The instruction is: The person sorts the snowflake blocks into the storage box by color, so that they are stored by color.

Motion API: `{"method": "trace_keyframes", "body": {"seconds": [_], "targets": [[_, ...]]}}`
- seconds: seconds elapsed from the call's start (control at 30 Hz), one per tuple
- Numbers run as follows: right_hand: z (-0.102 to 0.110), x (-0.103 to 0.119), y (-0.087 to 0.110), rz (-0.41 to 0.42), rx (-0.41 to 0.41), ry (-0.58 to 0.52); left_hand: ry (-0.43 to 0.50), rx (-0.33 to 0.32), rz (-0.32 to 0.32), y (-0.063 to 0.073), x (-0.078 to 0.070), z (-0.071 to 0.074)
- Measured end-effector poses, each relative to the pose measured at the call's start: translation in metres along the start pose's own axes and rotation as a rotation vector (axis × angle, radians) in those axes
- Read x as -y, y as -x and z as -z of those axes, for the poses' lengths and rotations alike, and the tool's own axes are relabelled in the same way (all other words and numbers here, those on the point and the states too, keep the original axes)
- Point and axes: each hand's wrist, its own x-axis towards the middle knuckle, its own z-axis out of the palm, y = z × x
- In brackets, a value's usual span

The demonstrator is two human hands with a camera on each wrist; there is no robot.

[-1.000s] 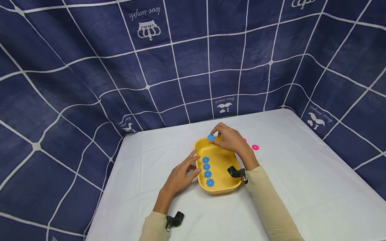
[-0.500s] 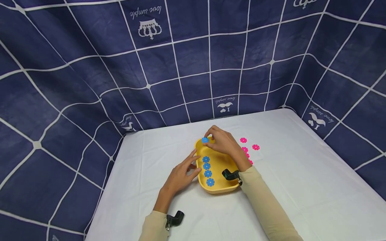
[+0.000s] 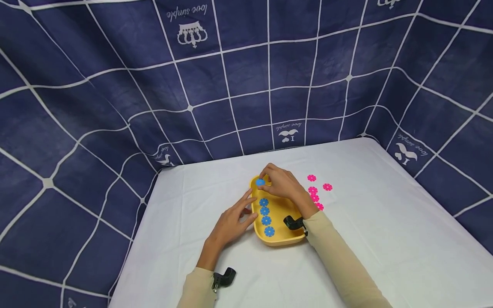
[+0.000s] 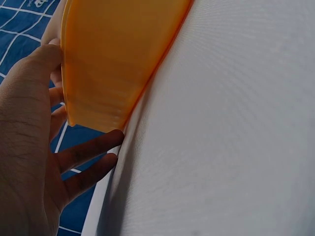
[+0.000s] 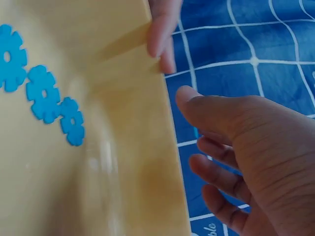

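Note:
A yellow plastic basin (image 3: 281, 244) holds several blue notched plastic discs (image 3: 266, 220), lined up along its left side. They look like snowflake building pieces. Thumb and forefinger of my right hand (image 3: 283, 184) pinch another blue disc (image 3: 259, 182) over the basin's far left corner. Only a thin blue edge (image 5: 196, 132) of that disc shows in the right wrist view. With fingers spread, my left hand (image 3: 230, 220) touches the basin's left rim. Two of its fingers (image 4: 93, 147) stretch along the outside wall in the left wrist view.
Several pink notched discs (image 3: 314, 198) lie on the white tablecloth (image 3: 377, 222) right of the basin, partly behind the right wrist. A dark blue checked curtain (image 3: 246, 68) encloses the table at the back and sides. Each wrist carries a small black camera (image 3: 225, 278).
My right hand has moved left and slightly toward me with the blue disc, from the far rim to the far left corner. More pink discs show. The left hand stays at the rim.

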Motion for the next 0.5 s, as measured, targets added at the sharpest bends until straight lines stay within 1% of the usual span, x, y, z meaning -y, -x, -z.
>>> {"method": "trace_keyframes", "body": {"seconds": [0.13, 0.27, 0.4, 0.5], "targets": [[-0.005, 0.0, -0.002, -0.01, 0.013, 0.001, -0.001, -0.004, -0.006, 0.0, -0.001, 0.0], [-0.012, -0.002, -0.004, -0.004, 0.051, 0.019, 0.003, -0.001, 0.001, 0.0, 0.0, 0.001], [-0.02, -0.005, -0.005, 0.018, 0.077, 0.06, 0.004, -0.001, -0.004, 0.001, 0.002, 0.001], [-0.026, -0.005, -0.005, 0.015, 0.091, 0.084, 0.006, -0.007, -0.012, 0.0, 0.003, 0.001]]}}
